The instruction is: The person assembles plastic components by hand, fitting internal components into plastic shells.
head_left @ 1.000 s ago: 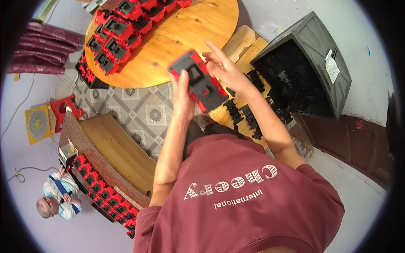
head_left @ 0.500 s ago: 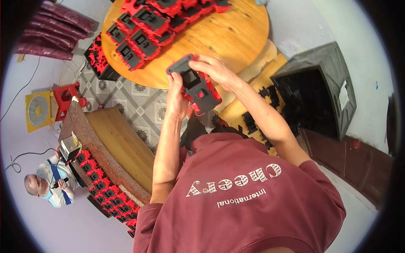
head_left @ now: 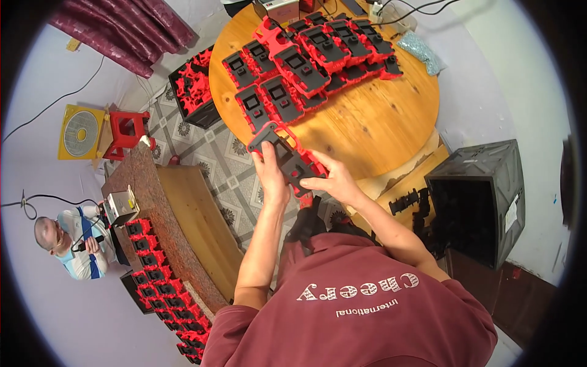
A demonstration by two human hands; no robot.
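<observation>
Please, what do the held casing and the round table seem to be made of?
Red-and-black casing: probably moulded plastic, matt; even colour and rounded corners suggest it.
Round table: apparently varnished wood, given its yellow-brown grain and soft sheen; perhaps veneer.

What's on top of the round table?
On the round table: piled red-and-black parts, a pale blue bundle and a box. Wood beneath the pile is covered; the held part hides some near edge.
</observation>
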